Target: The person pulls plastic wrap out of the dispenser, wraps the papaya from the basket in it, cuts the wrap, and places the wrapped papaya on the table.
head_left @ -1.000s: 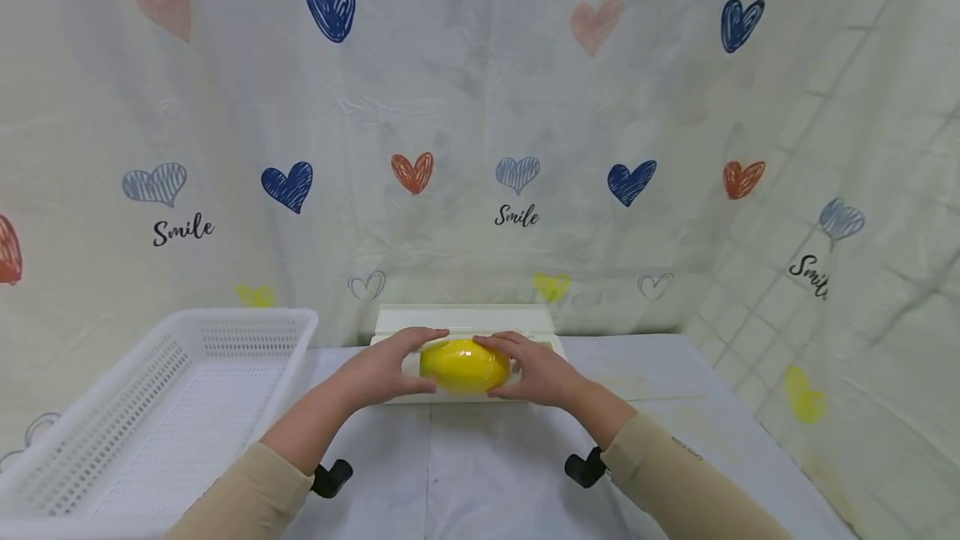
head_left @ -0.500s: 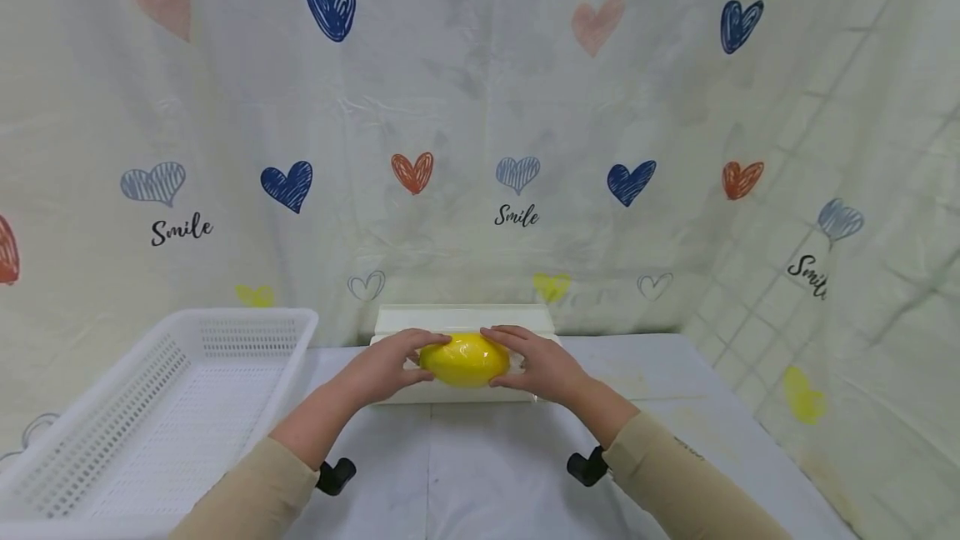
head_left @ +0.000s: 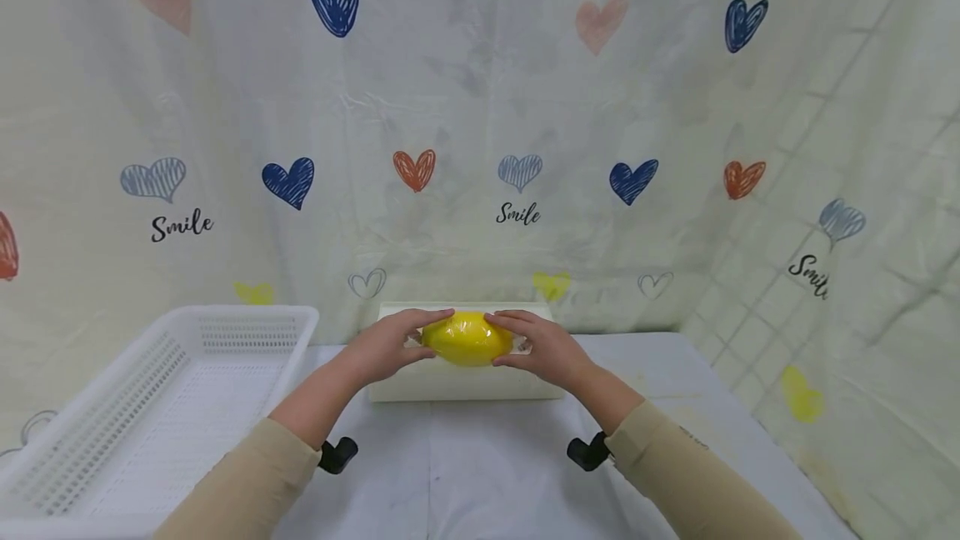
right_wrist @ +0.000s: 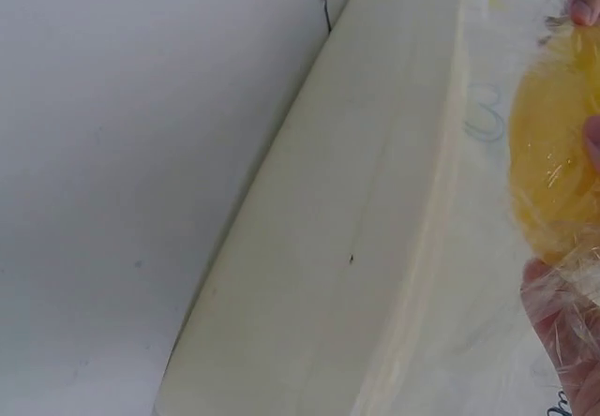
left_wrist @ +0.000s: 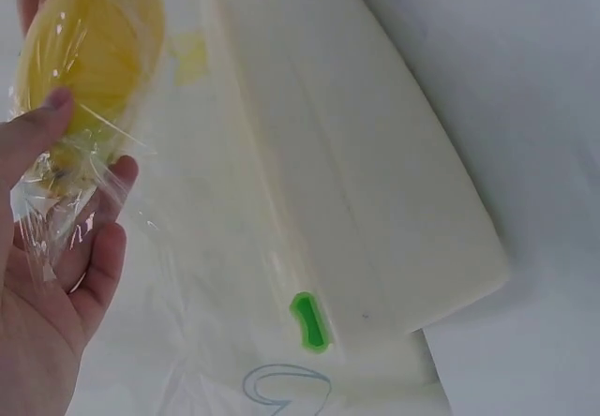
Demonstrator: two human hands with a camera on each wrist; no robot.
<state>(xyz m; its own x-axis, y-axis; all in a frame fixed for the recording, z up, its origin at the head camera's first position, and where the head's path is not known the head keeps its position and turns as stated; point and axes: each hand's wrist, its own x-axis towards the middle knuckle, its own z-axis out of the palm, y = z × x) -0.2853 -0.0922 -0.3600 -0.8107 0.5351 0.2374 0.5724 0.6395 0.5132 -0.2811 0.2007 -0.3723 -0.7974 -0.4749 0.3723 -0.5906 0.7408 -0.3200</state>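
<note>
- Head view: your left hand [head_left: 384, 346] and right hand [head_left: 551, 348] pinch 1 film-covered yellow oval item [head_left: 467, 338] between them, near white box [head_left: 465, 383].
- Step, likely: wrapping.
- Next probably calls for tucking loose film [left_wrist: 45, 217].

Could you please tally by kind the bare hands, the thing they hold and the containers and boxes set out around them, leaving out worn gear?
Yellow oval object in clear plastic film: 1
Bare left hand and right hand: 2
White perforated plastic basket: 1
Off-white elongated box: 1
Total: 5
</note>
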